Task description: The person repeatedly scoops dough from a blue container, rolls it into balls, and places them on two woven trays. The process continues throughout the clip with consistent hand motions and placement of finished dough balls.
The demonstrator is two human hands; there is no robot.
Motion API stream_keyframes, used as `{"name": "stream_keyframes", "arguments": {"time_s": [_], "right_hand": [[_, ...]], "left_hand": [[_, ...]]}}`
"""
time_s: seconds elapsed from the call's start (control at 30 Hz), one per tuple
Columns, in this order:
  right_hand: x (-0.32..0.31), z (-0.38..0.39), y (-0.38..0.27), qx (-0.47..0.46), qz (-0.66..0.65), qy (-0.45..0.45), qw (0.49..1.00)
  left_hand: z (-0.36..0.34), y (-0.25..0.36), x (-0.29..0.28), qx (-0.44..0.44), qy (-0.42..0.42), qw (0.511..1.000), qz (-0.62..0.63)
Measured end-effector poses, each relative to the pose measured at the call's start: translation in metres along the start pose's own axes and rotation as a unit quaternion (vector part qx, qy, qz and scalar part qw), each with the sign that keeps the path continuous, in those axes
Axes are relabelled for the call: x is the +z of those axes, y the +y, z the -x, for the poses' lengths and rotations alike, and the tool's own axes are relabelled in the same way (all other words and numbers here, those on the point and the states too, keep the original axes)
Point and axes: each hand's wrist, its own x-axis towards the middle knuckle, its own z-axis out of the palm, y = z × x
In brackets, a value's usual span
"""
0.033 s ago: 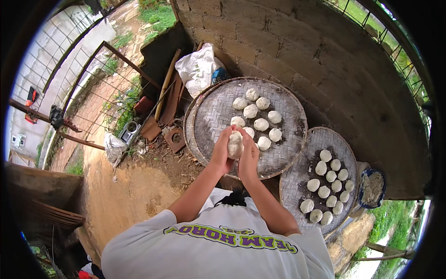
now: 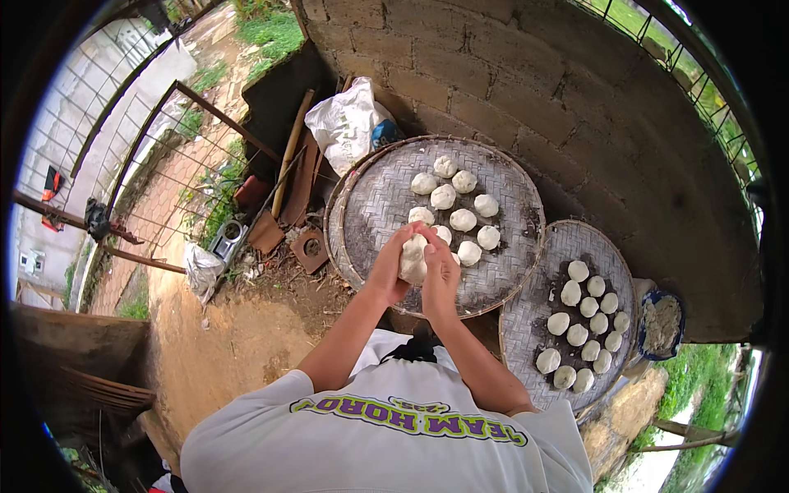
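Left hand (image 2: 389, 277) and right hand (image 2: 441, 281) are cupped snugly around one off-white lump (image 2: 412, 262), over the near part of a big round woven tray (image 2: 374, 197). It's kinda bumpy and longer than it is wide, probably dough but I can't swear to it. Palms and fingers cover its sides, and the underside is out of sight. Past the fingertips sit more pale balls (image 2: 462, 219), some partly blocked by the hands. Off to the right, a second woven tray (image 2: 567, 244) holds another bunch, then there's a blue-rimmed container (image 2: 659, 356) with greyish stuff I can't make out
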Motion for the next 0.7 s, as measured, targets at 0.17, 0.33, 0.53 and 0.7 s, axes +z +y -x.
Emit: {"name": "stream_keyframes", "arguments": {"time_s": [0.17, 0.33, 0.53, 0.7], "right_hand": [[0.044, -0.06, 0.041, 0.191, -0.078, 0.079, 0.975], [0.112, -0.074, 0.075, 0.114, -0.142, 0.177, 0.967], [0.144, -0.092, 0.145, 0.193, -0.101, 0.225, 0.95], [0.14, -0.129, 0.227, 0.248, -0.17, 0.359, 0.884]], "left_hand": [[-0.058, 0.06, -0.029, -0.019, 0.052, 0.988, -0.145], [-0.105, 0.096, -0.077, -0.03, 0.051, 0.996, -0.07], [-0.18, 0.115, -0.142, -0.096, -0.084, 0.98, -0.156], [-0.234, 0.082, -0.197, -0.088, 0.092, 0.952, -0.279]]}}
